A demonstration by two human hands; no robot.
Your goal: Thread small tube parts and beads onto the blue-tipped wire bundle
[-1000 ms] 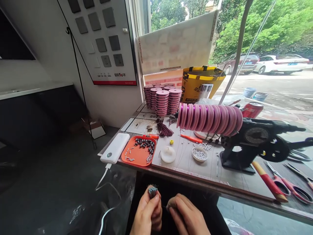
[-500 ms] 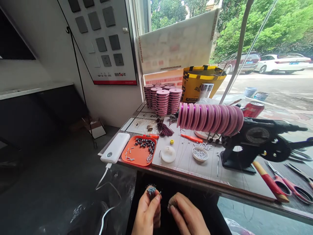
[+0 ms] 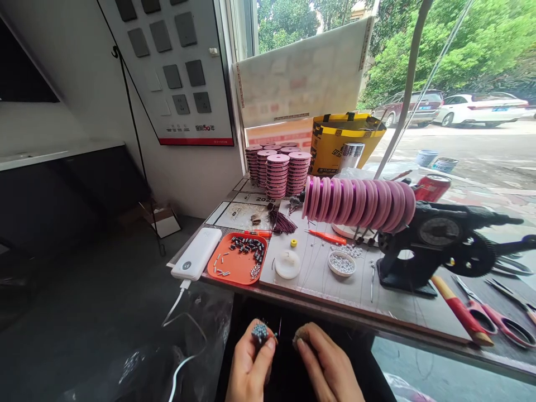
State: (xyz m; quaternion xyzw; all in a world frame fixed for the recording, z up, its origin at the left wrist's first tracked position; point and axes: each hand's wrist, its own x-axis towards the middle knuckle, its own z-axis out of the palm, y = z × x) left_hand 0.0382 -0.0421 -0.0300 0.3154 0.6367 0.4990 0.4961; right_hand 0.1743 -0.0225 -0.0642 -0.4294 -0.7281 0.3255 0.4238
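Observation:
My left hand (image 3: pixel 253 363) is closed round a tight bundle of thin pieces with grey-blue ends (image 3: pixel 259 333), which point up above the fingers. A single thin strand (image 3: pixel 280 326) stands up beside that thumb tip. To the right, a short gap away, my right hand (image 3: pixel 324 360) has thumb and forefinger pressed together; a small greyish bit shows at the fingertips, too small to name. Both hands are over the dark lap in front of the table edge. Nearest on the table is an orange tray (image 3: pixel 218 277) with black pieces and small silvery tubes.
A black hand-cranked winder (image 3: pixel 439 230) carries a row of pink spools (image 3: pixel 360 204). Behind stand stacked pink spools (image 3: pixel 277 173) and a yellow bag (image 3: pixel 329 145). A dish of pale beads (image 3: pixel 342 263), a power bank (image 3: pixel 196 254) and scissors (image 3: pixel 515 329) lie on the table.
My right hand has shifted slightly right, away from my left hand. The bundle in my left hand has tipped so more of its ends show, and a thin strand now stands beside it.

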